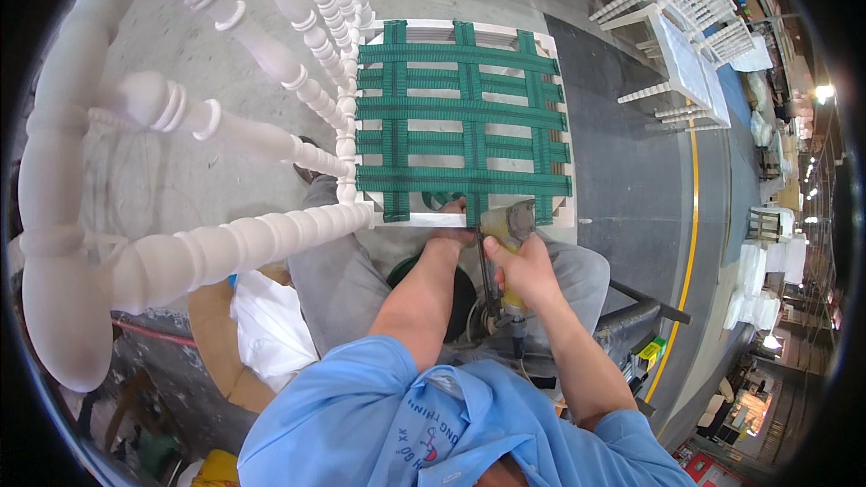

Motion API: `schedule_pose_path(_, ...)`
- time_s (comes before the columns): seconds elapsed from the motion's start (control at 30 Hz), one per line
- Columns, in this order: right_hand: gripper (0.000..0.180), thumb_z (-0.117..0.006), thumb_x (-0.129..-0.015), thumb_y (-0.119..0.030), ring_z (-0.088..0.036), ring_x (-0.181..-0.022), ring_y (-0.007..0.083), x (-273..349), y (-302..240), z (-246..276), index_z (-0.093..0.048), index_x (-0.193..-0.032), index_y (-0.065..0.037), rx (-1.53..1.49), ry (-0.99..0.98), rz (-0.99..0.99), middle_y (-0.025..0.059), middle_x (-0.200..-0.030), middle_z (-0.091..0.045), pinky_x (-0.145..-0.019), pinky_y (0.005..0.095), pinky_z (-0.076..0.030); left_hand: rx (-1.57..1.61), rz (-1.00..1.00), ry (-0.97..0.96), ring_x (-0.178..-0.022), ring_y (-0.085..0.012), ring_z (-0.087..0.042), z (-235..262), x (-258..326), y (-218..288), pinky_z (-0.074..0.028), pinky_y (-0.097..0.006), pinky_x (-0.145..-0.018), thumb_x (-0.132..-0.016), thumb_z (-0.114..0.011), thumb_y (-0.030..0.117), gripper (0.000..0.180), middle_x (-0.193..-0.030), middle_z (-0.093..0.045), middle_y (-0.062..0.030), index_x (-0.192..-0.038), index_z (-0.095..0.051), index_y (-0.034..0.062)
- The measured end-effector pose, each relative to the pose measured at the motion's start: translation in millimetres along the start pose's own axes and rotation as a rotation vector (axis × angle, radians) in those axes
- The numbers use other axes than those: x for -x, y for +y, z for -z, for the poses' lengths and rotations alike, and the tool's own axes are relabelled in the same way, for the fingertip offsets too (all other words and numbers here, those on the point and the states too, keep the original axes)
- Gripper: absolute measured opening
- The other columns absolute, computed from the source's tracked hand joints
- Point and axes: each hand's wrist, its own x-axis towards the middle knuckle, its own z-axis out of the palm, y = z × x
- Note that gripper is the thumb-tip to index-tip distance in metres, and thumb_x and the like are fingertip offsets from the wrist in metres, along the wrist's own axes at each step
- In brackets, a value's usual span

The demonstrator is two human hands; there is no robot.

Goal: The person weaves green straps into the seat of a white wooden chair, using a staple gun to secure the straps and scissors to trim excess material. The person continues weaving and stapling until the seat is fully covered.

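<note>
A white chair frame lies with its turned, spindled back [207,131] to the left and its seat frame [424,219] before me. Green webbing straps [465,108] cross over the seat in a woven grid. My right hand [525,269] grips a yellow and grey pneumatic stapler [511,221], its head at the seat's near rail, beside the end of the middle strap. Close to that rail, my left hand [454,221] is closed by a loose loop of green webbing [440,199]. Its fingers are partly hidden by the rail and straps.
More white spindle chairs [672,45] with pale blue seats stand at the far right. A white plastic bag [271,320] sits in a cardboard box [215,334] at my left. A black bar [658,305] juts out at right, and a yellow line [689,243] runs along the floor.
</note>
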Motion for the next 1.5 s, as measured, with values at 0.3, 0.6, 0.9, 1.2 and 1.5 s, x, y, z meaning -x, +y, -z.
schedule_pose_path(0.3,0.028,-0.074,-0.102,-0.025,-0.056,-0.055,0.0125,4,-4,-1,-0.067,-0.107,0.001,0.056,-0.056,-0.021,0.0044,-0.085,-0.068,-0.049,0.0312,-0.046,0.004,-0.027,0.022,-0.072,-0.0192,-0.065,-5,17,-2,-0.059,-0.035,-0.067,-0.111,-0.049,0.024,0.022,-0.083,-0.065,-0.0027,-0.101,-0.064,0.0111)
schedule_pose_path(0.6,0.026,-0.073,-0.103,-0.025,-0.057,-0.054,0.0119,42,0,57,-0.068,-0.11,-0.001,-0.198,0.041,0.202,0.0038,-0.086,-0.066,-0.046,0.0293,-0.047,-0.451,0.485,0.108,-0.103,-0.0358,-0.073,18,56,-15,-0.057,-0.055,-0.097,-0.1,-0.067,0.048,0.044,-0.113,-0.078,-0.015,-0.116,-0.075,0.0079)
schedule_pose_path(0.9,0.024,-0.072,-0.103,-0.023,-0.057,-0.055,0.0115,56,9,76,-0.066,-0.113,-0.002,-0.273,0.05,0.221,0.0038,-0.088,-0.067,-0.046,0.029,-0.046,-1.684,-0.206,-0.16,-0.104,-0.0224,-0.071,-10,162,-7,-0.056,-0.04,-0.088,-0.094,-0.073,0.032,0.045,-0.108,-0.076,-0.0103,-0.12,-0.073,-0.0044)
schedule_pose_path(1.2,0.025,-0.074,-0.102,-0.025,-0.058,-0.057,0.0115,36,7,53,-0.065,-0.111,-0.003,-0.191,-0.063,0.122,0.002,-0.086,-0.065,-0.047,0.0291,-0.047,-1.269,-0.219,-0.216,-0.079,-0.0142,-0.069,-91,195,50,-0.054,-0.031,-0.07,-0.102,-0.062,0.023,0.026,-0.098,-0.079,-0.0097,-0.111,-0.073,0.0015)
schedule_pose_path(1.5,0.029,-0.074,-0.102,-0.027,-0.058,-0.055,0.0135,5,-1,28,-0.064,-0.106,0.0,-0.086,-0.067,0.082,0.0039,-0.083,-0.065,-0.048,0.0311,-0.046,-1.294,-0.293,-0.182,-0.064,-0.0109,-0.061,-106,142,74,-0.039,-0.03,-0.045,-0.1,-0.057,0.028,0.031,-0.097,-0.081,-0.0068,-0.107,-0.074,0.0031)
